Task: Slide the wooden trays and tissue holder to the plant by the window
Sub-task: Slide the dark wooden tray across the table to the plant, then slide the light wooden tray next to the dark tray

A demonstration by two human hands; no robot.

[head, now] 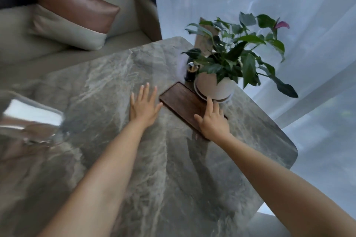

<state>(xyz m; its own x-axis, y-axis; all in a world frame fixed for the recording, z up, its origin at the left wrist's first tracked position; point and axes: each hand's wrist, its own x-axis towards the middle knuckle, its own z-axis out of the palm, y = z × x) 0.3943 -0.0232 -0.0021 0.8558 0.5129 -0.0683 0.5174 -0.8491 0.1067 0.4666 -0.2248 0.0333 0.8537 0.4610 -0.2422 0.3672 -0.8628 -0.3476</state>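
Note:
A dark wooden tray point(182, 101) lies flat on the grey marble table point(119, 75), its far corner touching the white pot of the green plant point(215, 86) by the curtained window. My right hand point(212, 121) rests on the tray's near right part, fingers spread, one fingertip near the pot's base. My left hand point(143, 105) lies flat on the marble just left of the tray, fingers apart, thumb tip at the tray's left edge. No tissue holder or second tray can be made out clearly.
A small dark bottle with a shiny cap point(190, 72) stands left of the pot. A blurred shiny object point(32, 119) sits at the table's left. A sofa with a brown-and-beige cushion point(75, 15) lies beyond. The table's edge point(285, 136) curves close on the right.

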